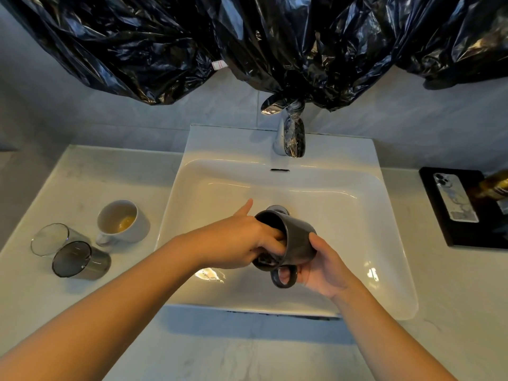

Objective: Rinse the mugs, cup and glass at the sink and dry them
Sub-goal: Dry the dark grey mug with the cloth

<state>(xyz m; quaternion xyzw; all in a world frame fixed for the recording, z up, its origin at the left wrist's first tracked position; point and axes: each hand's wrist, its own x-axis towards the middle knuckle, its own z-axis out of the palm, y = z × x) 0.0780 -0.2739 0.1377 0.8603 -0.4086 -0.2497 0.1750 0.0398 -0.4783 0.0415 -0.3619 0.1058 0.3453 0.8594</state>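
A glossy black mug (291,240) is tipped on its side above the basin of the sink (220,144), mouth facing left, handle low on the near side. The right hand (321,268) grips its body, and fingers of the left hand (236,240) are tucked inside its mouth. On the counter (68,298) left of the sink stands a white mug (122,225) with yellowish dregs. Near the counter's left edge stands a clear glass (52,239), with a smoky grey cup (79,261) just in front.

We see a dim view, warmly lit. Yellowish light pools in the glossy white ceramic sink (343,210), with two bright glare spots. Overhead, crinkled black plastic sheeting (165,37) glints. Wide-angle distortion curves the pale stone bench (82,312).
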